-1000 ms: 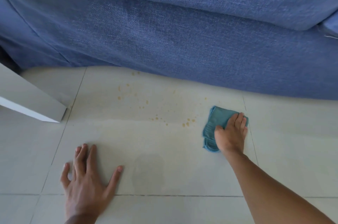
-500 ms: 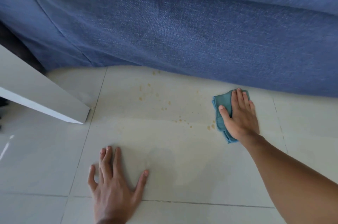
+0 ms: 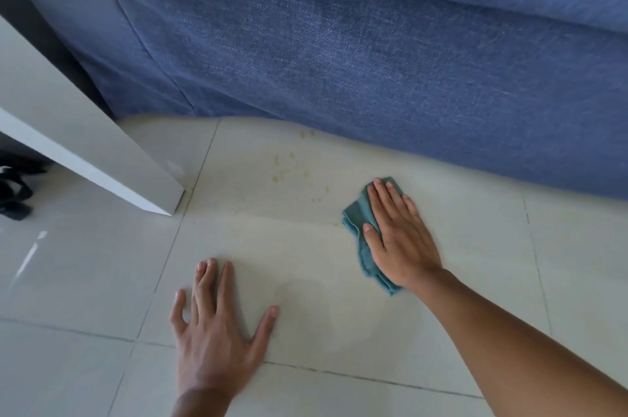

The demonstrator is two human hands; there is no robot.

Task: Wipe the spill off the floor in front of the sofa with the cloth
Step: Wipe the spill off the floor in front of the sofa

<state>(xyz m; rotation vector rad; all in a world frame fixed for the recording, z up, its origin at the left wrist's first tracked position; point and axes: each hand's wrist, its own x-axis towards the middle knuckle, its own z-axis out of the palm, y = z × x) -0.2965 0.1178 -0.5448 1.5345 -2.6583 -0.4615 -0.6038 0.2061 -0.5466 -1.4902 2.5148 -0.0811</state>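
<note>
Right hand [image 3: 397, 236] lies flat, fingers together, palm pressed down on the cloth [image 3: 356, 212], right of centre in the frame. It pins the cloth to the floor [image 3: 475, 246] rather than gripping it. Cloth is teal and bunched; its edges show past the fingertips at the top, along the thumb side, and at the wrist end. It sits near the foot of the sofa [image 3: 373, 59], not touching it.

Left hand [image 3: 217, 331] is at lower centre, empty, fingers spread, palm down on the tile, well apart from the cloth.

Spill [image 3: 289, 171]: small yellowish-brown spots scattered on the pale tile, upper centre of the floor area, left of the cloth and close to the sofa's lower edge. The nearest spots lie just beside the cloth's left edge. A faint dull band runs across the tile below the spots.

Sofa is blue fabric and fills the upper frame. A white panel [image 3: 68, 131] slants in from the left edge, its corner on the floor. Something dark lies at the far left edge; cannot tell what.
</note>
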